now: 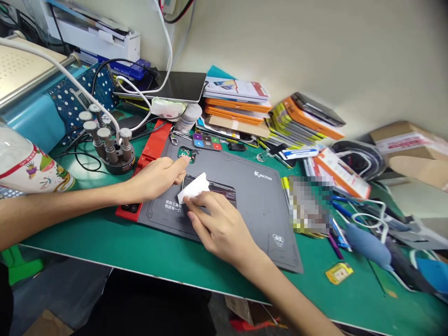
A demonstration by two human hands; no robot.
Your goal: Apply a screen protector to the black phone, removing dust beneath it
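Note:
A dark phone lies flat on a grey work mat on the green table. My right hand presses a small white cloth onto the phone's near-left end, fingers pinched on the cloth. My left hand rests on the mat just left of the phone, fingers stretched together toward it, their tips near the phone's far-left corner and a small green circuit part.
A red tool lies under the mat's left edge. A round stand with several bottles is at left, stacked boxes and packets at the back, cables and a blue blower at right.

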